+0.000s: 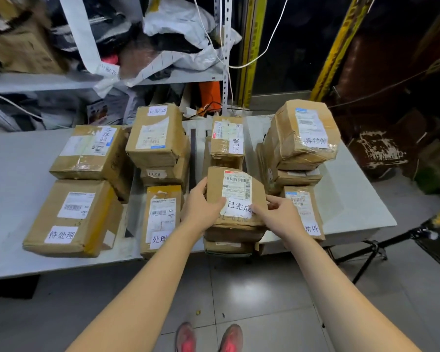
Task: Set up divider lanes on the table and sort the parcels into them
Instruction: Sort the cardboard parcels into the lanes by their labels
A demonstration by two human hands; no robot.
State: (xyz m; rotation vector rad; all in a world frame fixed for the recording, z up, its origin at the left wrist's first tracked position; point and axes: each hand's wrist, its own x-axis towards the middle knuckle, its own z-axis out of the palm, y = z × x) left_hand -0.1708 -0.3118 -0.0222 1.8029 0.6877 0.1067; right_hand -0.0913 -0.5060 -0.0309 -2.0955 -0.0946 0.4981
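A grey metal shelf (163, 78) is standing at the back, with white plastic bags (178, 24) lying heaped on its upper board and a white cable (271, 39) hanging in a loop just to the right of its perforated upright. An orange object (210, 94) is sitting below the shelf's board, near the foot of that upright, and a yellow strip (338, 47) is leaning diagonally further right of the shelf. Well to the right of the shelf and nearer the camera, a black tripod (373, 246) is standing on the grey tiled floor (252, 288).
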